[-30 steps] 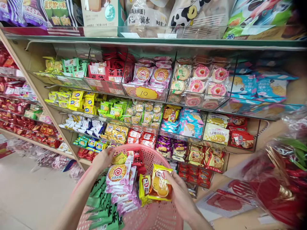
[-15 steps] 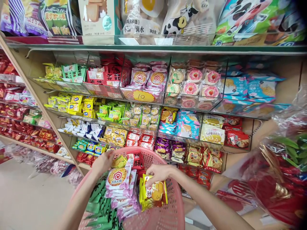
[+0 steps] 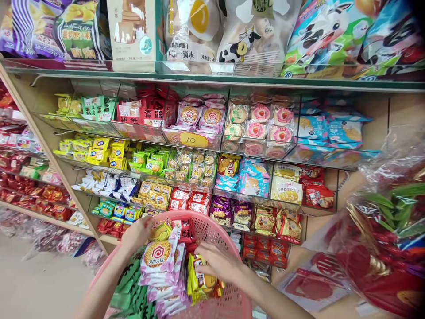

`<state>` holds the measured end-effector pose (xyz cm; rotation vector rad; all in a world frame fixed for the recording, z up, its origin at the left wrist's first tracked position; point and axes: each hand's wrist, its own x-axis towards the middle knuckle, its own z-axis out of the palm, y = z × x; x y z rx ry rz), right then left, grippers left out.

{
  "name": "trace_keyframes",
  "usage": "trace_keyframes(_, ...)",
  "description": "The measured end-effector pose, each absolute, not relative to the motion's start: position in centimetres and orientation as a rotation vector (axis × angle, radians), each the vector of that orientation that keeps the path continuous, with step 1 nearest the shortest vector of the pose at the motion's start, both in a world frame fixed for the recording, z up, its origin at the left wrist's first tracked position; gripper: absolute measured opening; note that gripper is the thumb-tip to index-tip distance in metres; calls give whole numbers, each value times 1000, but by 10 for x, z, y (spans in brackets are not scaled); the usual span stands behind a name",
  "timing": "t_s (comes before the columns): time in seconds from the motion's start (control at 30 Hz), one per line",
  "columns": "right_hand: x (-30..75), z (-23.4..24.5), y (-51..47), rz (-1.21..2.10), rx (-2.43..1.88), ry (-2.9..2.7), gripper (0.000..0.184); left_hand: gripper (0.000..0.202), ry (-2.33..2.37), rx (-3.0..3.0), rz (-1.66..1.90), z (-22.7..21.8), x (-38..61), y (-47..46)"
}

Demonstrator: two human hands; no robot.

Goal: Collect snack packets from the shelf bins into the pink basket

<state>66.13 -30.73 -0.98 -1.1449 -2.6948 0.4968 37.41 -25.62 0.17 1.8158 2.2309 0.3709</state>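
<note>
A pink perforated plastic basket [image 3: 226, 235] is in front of me, low in the view. My left hand [image 3: 137, 232] is closed on its far left rim. Inside, my right hand [image 3: 217, 264] is bent over yellow biscuit packets [image 3: 199, 281], its fingers closed against their top; the thumb side is partly hidden. Beside these, pink-and-white round-biscuit packets [image 3: 159, 259] are stacked in the middle of the basket. Green packets [image 3: 128, 288] lie along the left side. Red packets [image 3: 182, 228] and a small yellow packet [image 3: 161, 231] sit near the far rim.
Tiered shelves with clear bins [image 3: 192, 133] of wrapped snacks rise just beyond the basket. A glass shelf [image 3: 199, 73] above bears large snack bags. At the right stands a plastic-wrapped red item with green leaves [image 3: 395, 212]. Bare floor [image 3: 33, 270] shows at lower left.
My right hand and the yellow biscuit packets have sunk slightly lower into the basket. The view has tilted up a little, so the shelves sit lower. My left hand keeps the rim.
</note>
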Motion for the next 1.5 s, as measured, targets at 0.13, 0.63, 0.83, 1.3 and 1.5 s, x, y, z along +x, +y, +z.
trace_keyframes(0.13,670,-17,-319,504,-1122,-2664,52,46,2240,1816,393,-2,374,-253)
trace_keyframes(0.63,672,-32,-333,460,-1084,-2661,93,50,2229,1817,366,5,375,-253)
trace_keyframes(0.83,676,-44,-336,411,-1177,-2684,114,47,2216,1814,393,1,371,-253)
trace_keyframes(1.3,675,-31,-335,383,-1212,-2710,116,51,2234,1792,338,3,374,-251)
trace_keyframes(1.5,689,48,-309,47,-1141,-2461,58,53,2211,1804,320,-2,367,-247)
